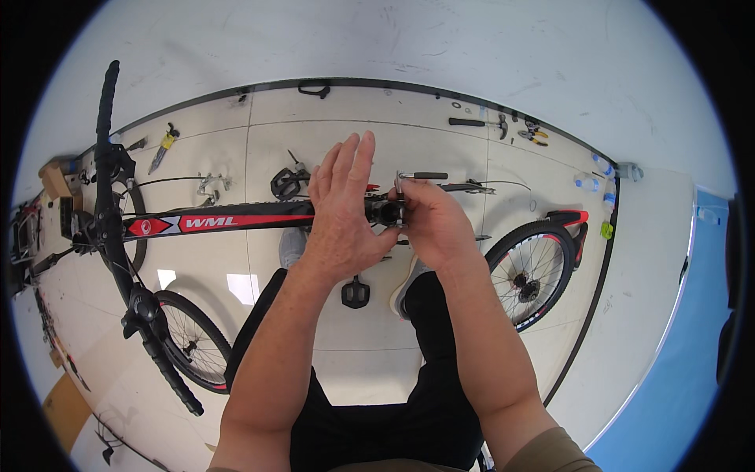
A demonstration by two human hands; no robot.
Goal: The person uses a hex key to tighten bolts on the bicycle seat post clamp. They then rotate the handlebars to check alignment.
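A black and red bicycle frame (pixel 259 217) stretches across in front of me. At its right end is the round open top of the seat tube (pixel 386 212), with a metal seat clamp (pixel 402 214) around it. My left hand (pixel 343 216) rests over the top tube, its fingers stretched upward and its thumb touching the clamp. Around the clamp's right side, the fingers of my right hand (pixel 436 224) are closed. Just beyond them shows a black-handled metal lever (pixel 427 175); whether it joins the clamp I cannot tell.
Drop handlebars (pixel 118 252) stand at the left above a front wheel (pixel 191 338). A detached rear wheel (pixel 531 275) leans at the right. Pedals (pixel 355 293), a hammer (pixel 480 123), pliers (pixel 535 134) and plastic bottles (pixel 587 182) are on the tiled floor.
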